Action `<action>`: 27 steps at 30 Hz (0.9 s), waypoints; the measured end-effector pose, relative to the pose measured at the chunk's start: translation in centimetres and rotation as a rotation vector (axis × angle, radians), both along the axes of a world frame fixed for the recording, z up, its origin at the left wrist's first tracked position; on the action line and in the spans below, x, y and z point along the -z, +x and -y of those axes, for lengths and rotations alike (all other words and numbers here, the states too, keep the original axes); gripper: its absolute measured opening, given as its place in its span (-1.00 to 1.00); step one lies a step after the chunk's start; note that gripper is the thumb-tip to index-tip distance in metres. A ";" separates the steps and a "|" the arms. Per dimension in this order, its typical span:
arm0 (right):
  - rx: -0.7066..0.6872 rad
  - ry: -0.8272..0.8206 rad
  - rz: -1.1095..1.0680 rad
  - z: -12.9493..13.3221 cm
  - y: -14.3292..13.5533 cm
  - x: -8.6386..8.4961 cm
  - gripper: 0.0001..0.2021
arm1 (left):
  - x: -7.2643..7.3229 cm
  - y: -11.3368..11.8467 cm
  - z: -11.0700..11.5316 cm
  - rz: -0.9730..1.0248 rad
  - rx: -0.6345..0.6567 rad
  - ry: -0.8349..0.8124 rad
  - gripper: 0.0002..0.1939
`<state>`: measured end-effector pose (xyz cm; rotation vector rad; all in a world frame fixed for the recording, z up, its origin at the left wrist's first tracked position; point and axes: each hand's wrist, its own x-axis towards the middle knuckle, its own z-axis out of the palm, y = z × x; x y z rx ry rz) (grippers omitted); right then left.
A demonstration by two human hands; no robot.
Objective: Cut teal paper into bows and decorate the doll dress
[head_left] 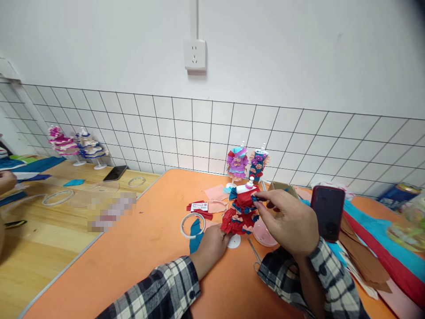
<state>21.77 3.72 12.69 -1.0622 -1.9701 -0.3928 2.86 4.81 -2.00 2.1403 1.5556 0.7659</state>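
A miniature dress form [244, 188] with a white body and a pink-ringed neck stands tilted in front of me. It wears a ruffled red crepe-paper dress [244, 216] trimmed with small blue and peach bows. My left hand [214, 243] is closed at the lower left of the skirt, around the stand just above the round white base [234, 241]; its fingertips are hidden there. At the upper right of the dress, the thumb and forefinger of my right hand [292, 219] pinch a small blue paper bow [254, 198] against the bodice.
Scissors [255, 254] and a pink round dish [264, 234] lie close to the base. Left of it are a ring of tape [193, 226] and blue paper [197, 235]. A phone [328, 213] stands upright at right beside paper strips [381, 248]. Two dressed forms [237, 164] stand behind.
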 end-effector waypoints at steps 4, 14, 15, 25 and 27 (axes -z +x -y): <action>0.012 0.017 -0.005 0.5 0.4 -0.6 -0.78 | -0.1 -0.1 0.0 0.022 0.017 0.008 -0.79; 0.151 -0.680 0.369 0.0 5.9 1.4 -0.82 | -0.2 -1.0 -0.3 0.030 -0.022 -0.006 -0.74; 0.198 -0.803 0.456 -0.7 5.8 2.4 -0.82 | -0.2 -1.0 -0.3 0.030 -0.026 -0.009 -0.74; 0.306 -0.980 0.592 -4.3 3.2 7.5 -0.83 | -0.6 -1.2 -0.1 0.045 -0.034 -0.024 -0.75; 0.314 -0.978 0.608 -4.2 3.1 7.5 -0.83 | -0.5 -1.2 -0.2 0.049 -0.036 -0.027 -0.75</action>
